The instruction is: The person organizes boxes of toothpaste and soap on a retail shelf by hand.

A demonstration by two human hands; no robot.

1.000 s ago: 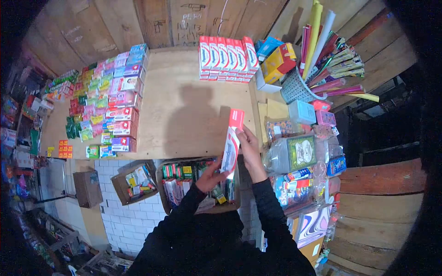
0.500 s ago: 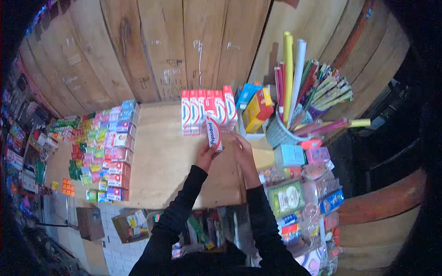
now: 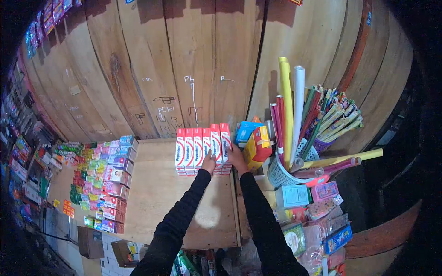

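A row of red-and-white Pepsodent toothpaste boxes [image 3: 194, 147] stands against the plank wall, stacked on more boxes beneath. My left hand [image 3: 209, 163] has its fingers closed at the lower front of one toothpaste box [image 3: 216, 140], second from the right. Against the outer side of the rightmost toothpaste box [image 3: 225, 138] is my right hand [image 3: 237, 161], fingers curled round its edge. These two boxes rise slightly above the others. Some fingertips of both hands are hidden by the boxes.
Right of the row stand a yellow-and-red box [image 3: 258, 148] and a blue basket [image 3: 282, 174] of rolled paper. Soap-like packs [image 3: 119, 177] line the wooden shelf's [image 3: 156, 198] left side. Packaged goods [image 3: 294, 195] crowd the lower right.
My left hand has brought the held toothpaste box into the row. My right hand has moved up to the row's right end. The camera view has tilted upward.
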